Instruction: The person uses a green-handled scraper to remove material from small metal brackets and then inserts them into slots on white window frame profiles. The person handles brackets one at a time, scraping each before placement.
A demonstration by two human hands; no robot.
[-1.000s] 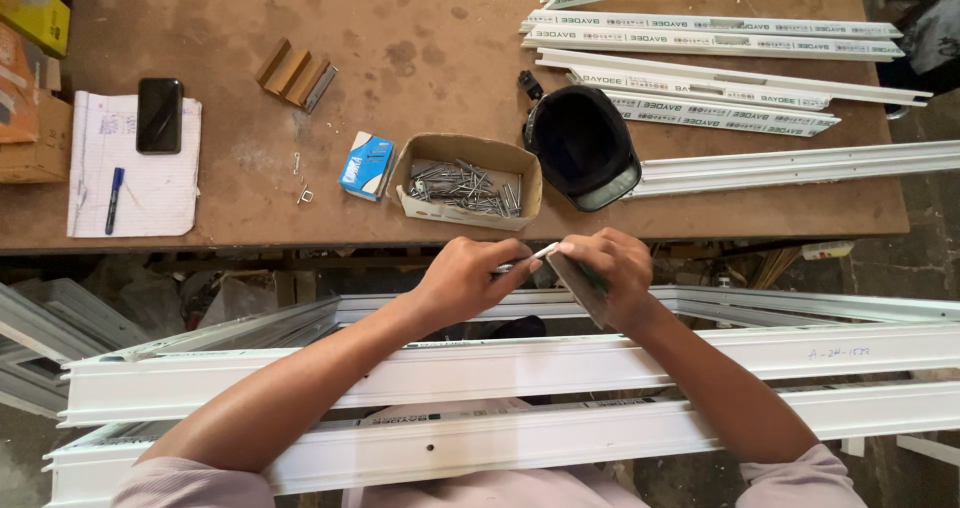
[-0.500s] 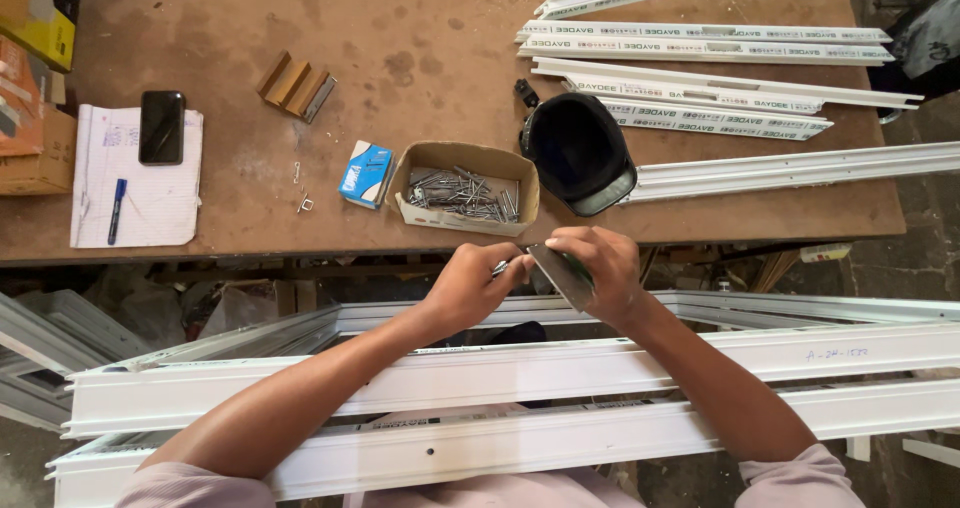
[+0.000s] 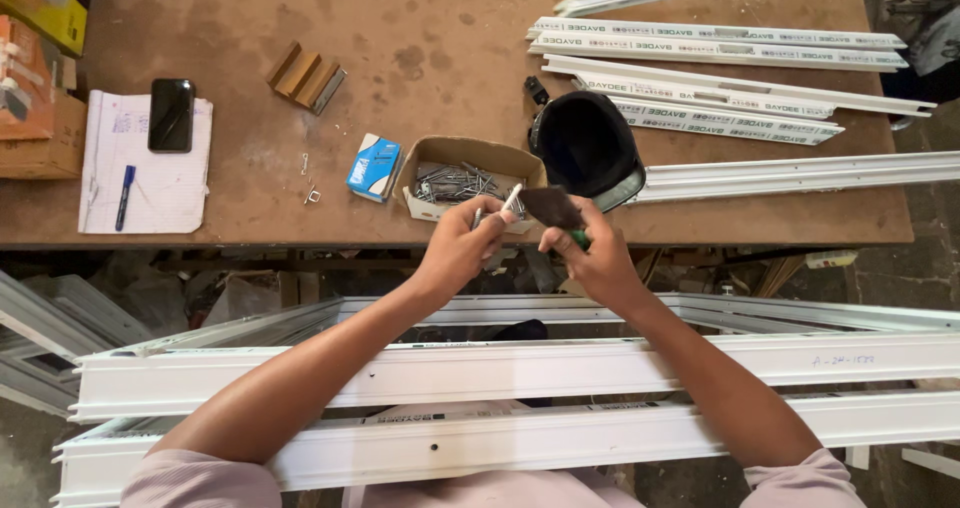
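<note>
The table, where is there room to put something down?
Bare wood lies between the wooden blocks and the white profiles. It is crowded around the screw box, black cap and both hands.

A single head-worn camera looks steeply down from above the person's shoulders, facing forward across white frame rails (image 3: 520, 368) to the brown workbench (image 3: 430, 38). Forearms fill the near foreground; the workbench's near edge crosses mid-frame, its far edge cut off at top.
</note>
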